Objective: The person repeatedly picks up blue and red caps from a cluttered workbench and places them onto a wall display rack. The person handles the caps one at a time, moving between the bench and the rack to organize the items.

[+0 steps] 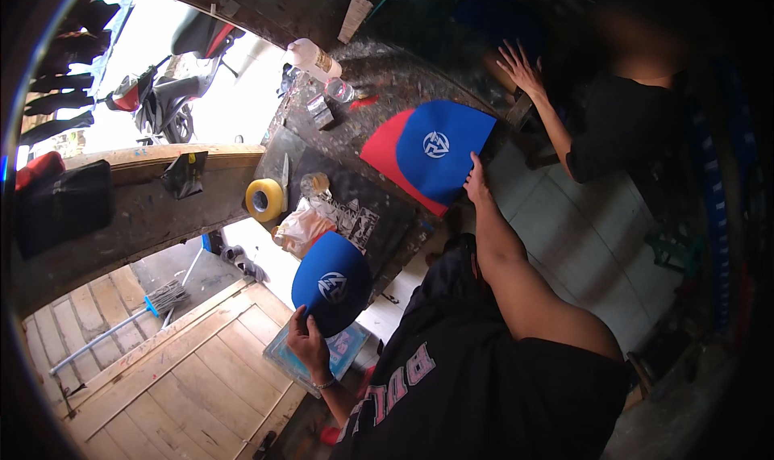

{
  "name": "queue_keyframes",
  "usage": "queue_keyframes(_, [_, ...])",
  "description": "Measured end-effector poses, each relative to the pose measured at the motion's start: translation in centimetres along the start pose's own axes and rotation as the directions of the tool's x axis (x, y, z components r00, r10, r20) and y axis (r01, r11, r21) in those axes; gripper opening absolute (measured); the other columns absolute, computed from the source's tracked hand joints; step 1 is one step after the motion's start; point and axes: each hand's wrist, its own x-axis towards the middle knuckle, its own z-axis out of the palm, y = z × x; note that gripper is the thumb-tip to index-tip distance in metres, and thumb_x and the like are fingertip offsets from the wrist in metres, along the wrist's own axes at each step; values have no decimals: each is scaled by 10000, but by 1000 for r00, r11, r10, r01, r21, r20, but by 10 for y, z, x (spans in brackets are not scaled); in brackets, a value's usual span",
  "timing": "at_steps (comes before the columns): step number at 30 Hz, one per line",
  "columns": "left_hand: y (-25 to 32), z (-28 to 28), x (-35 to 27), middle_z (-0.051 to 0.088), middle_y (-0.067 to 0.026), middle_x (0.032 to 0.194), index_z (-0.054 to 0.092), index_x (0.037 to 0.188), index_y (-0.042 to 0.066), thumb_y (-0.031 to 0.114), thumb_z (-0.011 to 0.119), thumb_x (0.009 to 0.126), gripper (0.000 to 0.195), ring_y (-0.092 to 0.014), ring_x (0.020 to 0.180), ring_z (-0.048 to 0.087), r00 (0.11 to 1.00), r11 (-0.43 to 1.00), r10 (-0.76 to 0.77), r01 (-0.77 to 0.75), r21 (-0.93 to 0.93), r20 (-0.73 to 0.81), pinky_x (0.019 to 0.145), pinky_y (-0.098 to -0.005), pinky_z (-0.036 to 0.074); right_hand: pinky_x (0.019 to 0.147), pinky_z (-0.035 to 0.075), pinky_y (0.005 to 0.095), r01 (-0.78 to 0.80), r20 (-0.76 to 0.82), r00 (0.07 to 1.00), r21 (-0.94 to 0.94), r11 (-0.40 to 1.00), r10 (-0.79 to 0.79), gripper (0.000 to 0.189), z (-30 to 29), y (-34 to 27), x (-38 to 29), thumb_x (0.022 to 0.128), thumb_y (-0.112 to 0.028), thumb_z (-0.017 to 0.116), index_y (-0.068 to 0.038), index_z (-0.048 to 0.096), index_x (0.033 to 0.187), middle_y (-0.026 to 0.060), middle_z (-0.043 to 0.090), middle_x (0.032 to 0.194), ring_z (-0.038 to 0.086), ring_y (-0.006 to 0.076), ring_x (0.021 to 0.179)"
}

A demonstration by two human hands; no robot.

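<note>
My left hand (pixel 309 338) grips the lower edge of a rounded blue fabric panel (pixel 332 278) that bears a white round emblem. At the right, my right hand (pixel 476 180) has its thumb and fingers on the edge of another blue fabric panel (pixel 447 151) with the same emblem. A red fabric panel (pixel 390 142) lies under that second blue one, over the edge of the stained workbench. Near my left hand's panel lie a crumpled pale cloth (pixel 304 225), a roll of yellowish tape (pixel 266 200) and a knife or blade (pixel 285 182).
A plastic bottle (pixel 317 59), a clear cup (pixel 340 90) and a small box (pixel 320 111) stand on the paint-stained workbench (pixel 369 76). Another person's hand (pixel 520 67) is at the upper right. A blue plastic box (pixel 351 348) sits below my left hand's panel.
</note>
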Motion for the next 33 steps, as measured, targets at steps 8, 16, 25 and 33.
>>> queue_keyframes(8, [-13, -11, 3, 687, -153, 1019, 619, 1119, -66, -13, 551, 888, 247, -196, 958, 652, 981, 985, 166, -160, -67, 96, 869, -305, 494, 559, 481, 272, 564, 269, 826, -421, 711, -496, 168, 3, -37, -36, 820, -199, 680, -41, 652, 869, 25, 633, 780, 604, 142, 651])
queue_keyframes(16, [-45, -2, -12, 694, -179, 901, 657, 1058, 23, 59, 596, 857, 212, -273, 849, 702, 850, 862, 494, -453, -227, 180, 762, -338, 523, 637, 390, 244, 844, 293, 537, -197, 499, -791, 177, -62, -54, -295, 819, -175, 666, -79, 611, 958, -28, 555, 819, 483, 72, 729])
queue_keyframes(25, [-79, 29, -87, 700, -140, 912, 619, 1068, 29, 72, 645, 814, 258, -298, 864, 695, 557, 689, 720, -643, -333, 414, 758, -358, 550, 892, 470, 363, 880, -76, 164, -440, 181, -984, 509, -345, 32, -437, 921, -65, 589, -62, 387, 1388, 204, 524, 1262, 578, 279, 1047])
queue_keyframes(33, [-60, 59, -217, 653, -223, 801, 633, 1017, 48, 102, 560, 844, 196, -390, 767, 660, 327, 531, 815, -753, -389, 479, 689, -446, 538, 798, 498, 320, 524, -184, 273, -794, 307, -944, 246, -584, 123, -501, 864, -22, 630, 39, 627, 1102, 125, 656, 1021, 620, 214, 899])
